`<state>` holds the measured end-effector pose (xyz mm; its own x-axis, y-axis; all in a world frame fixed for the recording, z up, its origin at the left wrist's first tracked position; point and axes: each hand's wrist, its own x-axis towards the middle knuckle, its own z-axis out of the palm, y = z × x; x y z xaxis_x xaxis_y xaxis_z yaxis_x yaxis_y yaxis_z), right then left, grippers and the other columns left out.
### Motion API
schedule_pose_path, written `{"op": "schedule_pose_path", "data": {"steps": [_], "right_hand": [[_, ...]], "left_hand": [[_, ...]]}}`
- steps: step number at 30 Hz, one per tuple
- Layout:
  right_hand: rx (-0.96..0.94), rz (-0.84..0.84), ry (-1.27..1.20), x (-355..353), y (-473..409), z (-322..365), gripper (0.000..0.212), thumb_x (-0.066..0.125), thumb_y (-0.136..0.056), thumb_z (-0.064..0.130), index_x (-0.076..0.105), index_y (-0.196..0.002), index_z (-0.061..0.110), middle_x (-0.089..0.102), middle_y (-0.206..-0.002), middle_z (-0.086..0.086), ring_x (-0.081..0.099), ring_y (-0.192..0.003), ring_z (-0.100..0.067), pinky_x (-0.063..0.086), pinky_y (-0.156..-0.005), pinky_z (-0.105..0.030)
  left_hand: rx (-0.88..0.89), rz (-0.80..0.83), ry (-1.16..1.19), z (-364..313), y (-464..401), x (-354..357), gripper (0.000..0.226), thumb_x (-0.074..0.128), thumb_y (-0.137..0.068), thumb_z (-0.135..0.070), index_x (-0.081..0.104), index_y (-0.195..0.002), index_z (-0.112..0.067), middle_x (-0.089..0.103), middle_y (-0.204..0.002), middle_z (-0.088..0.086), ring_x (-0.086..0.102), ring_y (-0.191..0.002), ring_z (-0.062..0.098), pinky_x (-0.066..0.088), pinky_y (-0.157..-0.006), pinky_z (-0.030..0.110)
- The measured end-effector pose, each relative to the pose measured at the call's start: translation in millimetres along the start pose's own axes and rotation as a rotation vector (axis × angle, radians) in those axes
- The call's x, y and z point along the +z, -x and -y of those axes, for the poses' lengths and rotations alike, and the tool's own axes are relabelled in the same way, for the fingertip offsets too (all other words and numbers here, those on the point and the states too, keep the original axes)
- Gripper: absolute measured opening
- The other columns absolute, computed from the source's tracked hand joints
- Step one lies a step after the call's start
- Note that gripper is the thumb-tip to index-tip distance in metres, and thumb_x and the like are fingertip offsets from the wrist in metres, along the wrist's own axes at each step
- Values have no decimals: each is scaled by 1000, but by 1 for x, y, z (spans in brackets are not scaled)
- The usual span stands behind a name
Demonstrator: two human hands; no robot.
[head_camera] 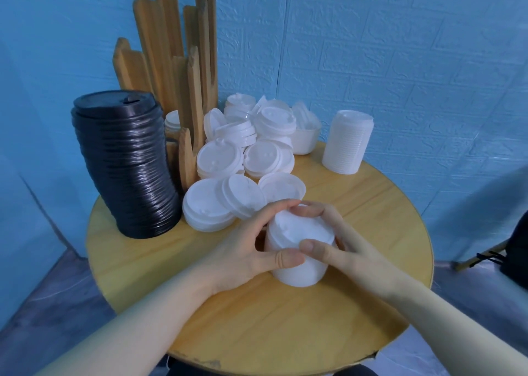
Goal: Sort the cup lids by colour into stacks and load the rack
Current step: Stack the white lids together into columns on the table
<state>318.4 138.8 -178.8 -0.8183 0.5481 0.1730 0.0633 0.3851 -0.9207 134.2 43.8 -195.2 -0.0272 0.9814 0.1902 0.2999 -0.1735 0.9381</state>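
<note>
A short stack of white lids (300, 232) stands on the round wooden table (371, 232) near its middle. My left hand (248, 247) curls round the stack's left side, thumb at the front. My right hand (334, 241) wraps its right side, thumb on the front rim, fingers over the back. Behind them lies a loose heap of white lids (245, 152). A tall leaning stack of black lids (128, 161) stands at the left. The wooden rack (177, 61) rises at the back left, with a few white lids (173, 122) in one slot.
A neat stack of white lids (347, 141) stands at the back right. A white bowl (305, 138) with lids sits beside the heap. A blue wall closes in behind the table. A dark bag (517, 250) sits off the right edge.
</note>
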Motion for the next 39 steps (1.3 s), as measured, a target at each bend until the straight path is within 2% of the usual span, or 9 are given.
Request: {"op": "schedule_pose_path", "data": {"steps": [5, 8, 11, 14, 20, 23, 27, 32, 39], "right_hand": [[-90, 49, 70, 9, 4, 5, 42, 51, -93, 50, 57, -126, 26, 52, -133, 8, 45, -130, -7, 35, -106, -19], [-53, -190, 56, 6, -13, 0, 37, 39, -96, 46, 61, -121, 30, 61, -123, 17, 48, -124, -4, 36, -104, -28], [-36, -277, 444, -2, -40, -13, 33, 47, -100, 32, 49, -133, 37, 48, -129, 29, 35, -127, -3, 23, -108, -32], [24, -248, 718, -4, -62, -33, 41, 52, -99, 24, 46, -139, 32, 41, -146, 16, 24, -137, -12, 15, -98, -31], [-30, -464, 781, -2, -60, -41, 6, 66, -90, 25, 70, -95, 25, 62, -115, 10, 40, -124, -14, 14, -82, -25], [-53, -567, 623, -2, -51, -31, 5, 66, -90, 16, 69, -91, 20, 64, -92, 15, 52, -104, -12, 25, -87, -30], [35, -772, -79, -2, -34, 0, 8, 65, -91, 10, 66, -87, 18, 65, -77, 9, 59, -71, -3, 41, -71, -22], [266, -560, -953, 0, -14, 27, 9, 56, -95, 12, 62, -100, 17, 68, -74, 7, 63, -60, -4, 50, -56, -19], [267, -388, -862, 13, 6, 34, 45, 60, -81, 0, 56, -125, 12, 66, -82, -6, 62, -62, -14, 53, -52, -25]], "left_hand": [[0, -4, -18, 2, 20, -9, 74, 79, -70, -44, 48, -137, -43, 55, -138, -23, 48, -133, 3, 41, -109, 23], [-25, -52, -22, 2, 34, -14, 72, 81, -64, -47, 52, -130, -50, 57, -129, -27, 52, -126, 0, 43, -103, 18], [-39, -88, -31, 0, 41, -14, 73, 81, -64, -48, 51, -130, -47, 57, -128, -29, 52, -124, -2, 43, -100, 15], [-44, -113, -22, -3, 41, -11, 74, 83, -66, -45, 50, -132, -44, 56, -130, -28, 50, -125, -6, 42, -99, 13], [-47, -142, -8, -4, 40, -9, 76, 84, -65, -41, 50, -132, -44, 55, -134, -24, 51, -119, -11, 42, -92, 8], [-44, -148, -5, -3, 39, -10, 76, 82, -59, -50, 52, -129, -50, 56, -131, -30, 51, -121, -11, 43, -94, 9], [-28, -155, -34, -2, 38, -9, 76, 85, -65, -46, 48, -132, -48, 50, -139, -24, 47, -125, -12, 39, -97, 7], [-10, -168, -71, 0, 37, -8, 84, 83, -73, -38, 34, -140, -47, 38, -146, -25, 34, -132, -17, 32, -104, 6], [-25, -155, -45, -1, 37, -9, 101, 85, -73, -37, 13, -140, -62, 35, -152, -24, 36, -136, -11, 32, -111, 15]]}}
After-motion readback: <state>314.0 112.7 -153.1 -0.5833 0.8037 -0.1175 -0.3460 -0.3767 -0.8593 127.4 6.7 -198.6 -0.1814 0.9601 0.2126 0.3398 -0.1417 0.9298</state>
